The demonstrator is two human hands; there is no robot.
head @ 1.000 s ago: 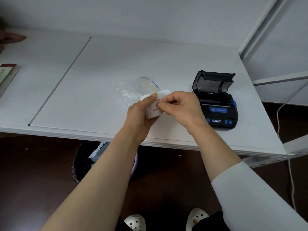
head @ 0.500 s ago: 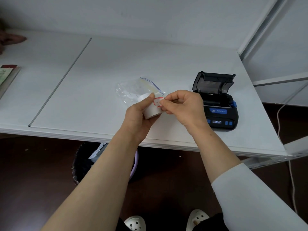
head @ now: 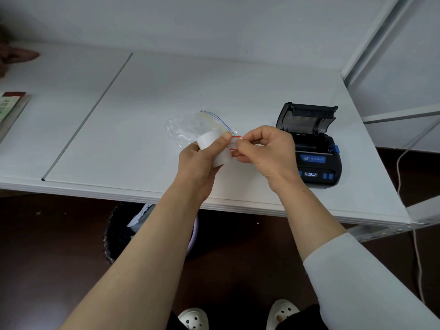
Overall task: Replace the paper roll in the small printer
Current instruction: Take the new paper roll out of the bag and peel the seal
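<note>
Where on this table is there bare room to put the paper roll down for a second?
The widest bare patch of the table lies between the groove and the plastic bag. Another runs behind the bag and the printer, toward the wall. It is crowded between the bag and the printer, where both hands work.

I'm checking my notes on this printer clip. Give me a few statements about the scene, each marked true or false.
1. The printer has its lid open. True.
2. The left hand holds the paper roll. True.
3. The right hand rests on the printer. False: it pinches the red-edged sticker at the roll's end.
4. The plastic bag lies on the floor. False: it lies on the table.
5. The roll sits inside the printer. False: it is held above the table.
</note>
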